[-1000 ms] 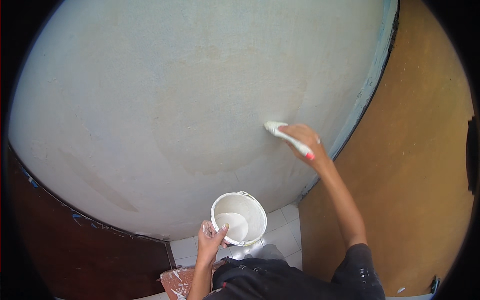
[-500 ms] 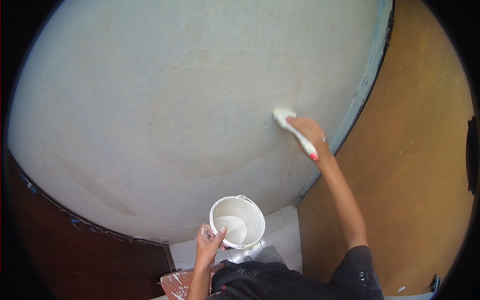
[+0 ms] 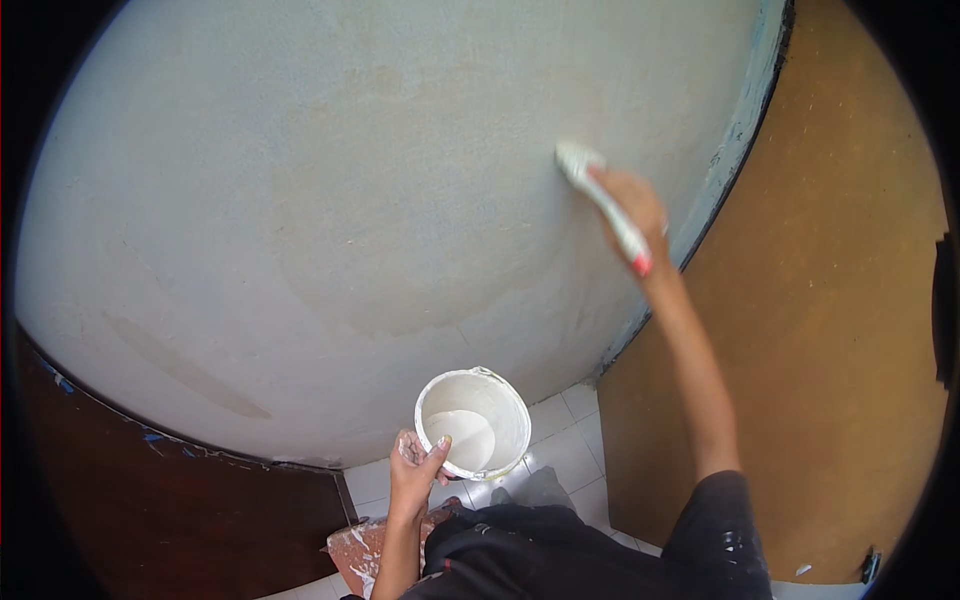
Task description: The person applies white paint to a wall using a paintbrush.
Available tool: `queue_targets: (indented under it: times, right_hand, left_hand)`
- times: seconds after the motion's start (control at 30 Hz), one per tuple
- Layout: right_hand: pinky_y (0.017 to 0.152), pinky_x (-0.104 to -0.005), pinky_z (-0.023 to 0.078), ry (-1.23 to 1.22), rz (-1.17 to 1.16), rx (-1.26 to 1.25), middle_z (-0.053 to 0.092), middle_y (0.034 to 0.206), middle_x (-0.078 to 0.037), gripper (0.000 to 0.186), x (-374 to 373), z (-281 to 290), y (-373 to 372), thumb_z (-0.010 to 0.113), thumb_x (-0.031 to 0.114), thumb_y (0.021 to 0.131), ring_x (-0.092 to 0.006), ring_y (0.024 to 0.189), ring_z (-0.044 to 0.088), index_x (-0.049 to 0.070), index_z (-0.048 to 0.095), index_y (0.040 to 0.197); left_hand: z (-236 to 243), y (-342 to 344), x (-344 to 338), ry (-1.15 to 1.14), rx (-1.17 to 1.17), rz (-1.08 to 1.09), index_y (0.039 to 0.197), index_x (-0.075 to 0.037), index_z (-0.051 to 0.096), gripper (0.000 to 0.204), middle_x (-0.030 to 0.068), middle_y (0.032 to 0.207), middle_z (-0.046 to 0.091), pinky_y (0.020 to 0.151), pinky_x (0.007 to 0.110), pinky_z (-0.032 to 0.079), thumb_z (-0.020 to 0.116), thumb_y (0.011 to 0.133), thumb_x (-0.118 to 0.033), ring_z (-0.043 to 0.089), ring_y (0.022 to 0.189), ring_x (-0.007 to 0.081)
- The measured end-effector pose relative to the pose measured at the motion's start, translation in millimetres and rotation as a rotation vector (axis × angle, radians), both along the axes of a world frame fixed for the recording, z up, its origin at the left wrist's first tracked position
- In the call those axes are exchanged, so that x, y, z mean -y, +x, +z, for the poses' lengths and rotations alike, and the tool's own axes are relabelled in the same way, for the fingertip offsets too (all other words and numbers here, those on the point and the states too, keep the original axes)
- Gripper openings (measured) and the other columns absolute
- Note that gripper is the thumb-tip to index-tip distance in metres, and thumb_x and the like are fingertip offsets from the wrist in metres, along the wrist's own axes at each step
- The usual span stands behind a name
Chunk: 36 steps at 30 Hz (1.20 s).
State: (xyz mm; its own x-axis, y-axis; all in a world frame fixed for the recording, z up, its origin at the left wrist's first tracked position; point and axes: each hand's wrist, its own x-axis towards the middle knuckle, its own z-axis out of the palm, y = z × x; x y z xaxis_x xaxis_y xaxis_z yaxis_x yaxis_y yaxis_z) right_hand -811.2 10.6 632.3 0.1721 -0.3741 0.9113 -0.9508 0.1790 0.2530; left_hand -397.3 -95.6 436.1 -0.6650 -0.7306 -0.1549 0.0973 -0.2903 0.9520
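My right hand [image 3: 632, 208] is closed round the handle of a white paintbrush [image 3: 618, 222] with a red end. The brush's pale bristles meet the whitish wall [image 3: 420, 220] at its right part, slightly blurred by motion. Low in front of my body, my left hand [image 3: 418, 468] grips the near left rim of a white bucket [image 3: 505, 420], thumb over the edge. White paint [image 3: 465, 437] lies in the bottom of the bucket. Damp-looking darker patches mark the wall's middle.
A brown wooden panel [image 3: 800, 330] stands close on the right, a dark reddish-brown one [image 3: 180, 500] at lower left. White floor tiles [image 3: 560, 425] show below the bucket. A paint-spattered reddish object [image 3: 355, 550] sits by my left forearm.
My right hand has moved the brush upward along the wall. The view has shifted slightly; my left hand still holds the bucket.
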Motion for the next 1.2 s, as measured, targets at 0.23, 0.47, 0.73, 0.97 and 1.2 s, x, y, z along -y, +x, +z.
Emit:
queue_targets:
  times: [0.23,0.47,0.73,0.97,1.2]
  right_hand:
    - [0.107,-0.0414,0.051,0.349,0.175,0.521,0.073,0.127,-0.013,0.043,-21.6,-191.9,16.2,0.065,-0.002,0.086,-0.0330,0.119,0.068,0.005,0.072,0.128]
    - [0.100,-0.0418,0.055,-0.040,0.115,0.221,0.075,0.122,-0.012,0.037,-13.9,-24.4,4.9,0.075,-0.002,0.083,-0.0304,0.110,0.072,0.003,0.075,0.120]
    - [0.103,-0.0422,0.053,0.185,0.140,0.327,0.074,0.125,-0.013,0.045,-1.3,-126.0,32.0,0.069,-0.002,0.082,-0.0322,0.116,0.069,0.007,0.073,0.126]
    - [0.093,-0.0406,0.057,0.247,0.188,0.260,0.076,0.119,-0.012,0.035,-0.1,-47.7,24.0,0.076,0.003,0.084,-0.0313,0.108,0.072,0.005,0.075,0.119]
    - [0.093,-0.0408,0.057,-0.016,0.163,0.101,0.076,0.120,-0.011,0.034,12.6,69.0,51.2,0.076,0.002,0.084,-0.0311,0.106,0.073,0.005,0.075,0.119]
  left_hand:
    - [1.5,-9.0,-5.9,-0.009,0.047,0.030,0.092,-0.006,0.047,0.031,0.0063,0.076,0.062,0.043,0.023,0.047,0.077,0.095,-0.009,0.065,0.054,0.0140]
    - [-4.2,-8.8,-7.9,-0.037,0.050,0.053,0.091,-0.007,0.046,0.033,0.0050,0.074,0.059,0.043,0.024,0.047,0.078,0.095,-0.010,0.063,0.052,0.0129]
    - [-3.0,-13.9,-15.2,-0.008,0.024,0.071,0.093,-0.007,0.046,0.032,0.0056,0.075,0.061,0.042,0.024,0.047,0.078,0.095,-0.009,0.063,0.052,0.0132]
    - [2.9,-10.2,-16.3,0.007,0.019,0.076,0.093,-0.007,0.046,0.032,0.0058,0.076,0.062,0.043,0.024,0.047,0.078,0.095,-0.008,0.064,0.054,0.0134]
    - [-4.5,-7.9,-15.1,-0.013,-0.013,0.082,0.098,-0.005,0.051,0.027,0.0061,0.080,0.065,0.043,0.023,0.047,0.078,0.095,-0.011,0.064,0.055,0.0128]
